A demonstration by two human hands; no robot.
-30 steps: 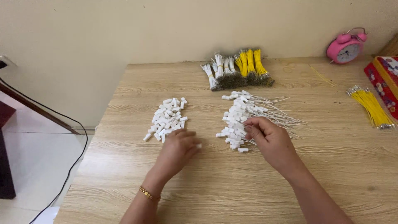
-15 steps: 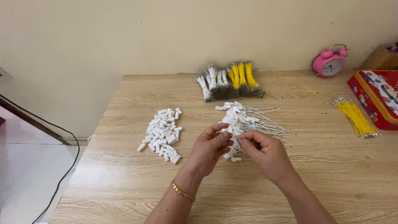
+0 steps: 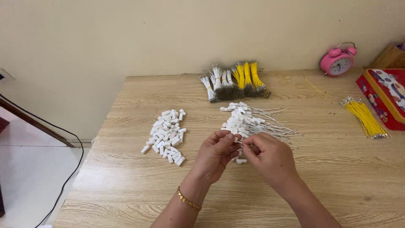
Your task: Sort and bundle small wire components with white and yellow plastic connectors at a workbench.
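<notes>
left hand (image 3: 215,154) and right hand (image 3: 270,158) meet fingertip to fingertip at table centre, both pinching small white connector piece (image 3: 238,142), partly hidden by fingers. pile of wired white connectors (image 3: 244,122) just beyond hands at 12 o'clock. loose white plastic housings (image 3: 166,135) at 10 o'clock, apart. white and yellow wire bundles (image 3: 236,82) farther at 12. yellow wires (image 3: 365,118) at 2 o'clock. wooden table (image 3: 126,190).

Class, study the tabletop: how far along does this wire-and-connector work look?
Done: a pile of white connectors with wires attached lies behind the hands. In hand: the left hand and right hand meet over one small piece, too small to make out. Left: a pile of loose white connectors, bundled white and yellow wires, and loose yellow wires.
</notes>
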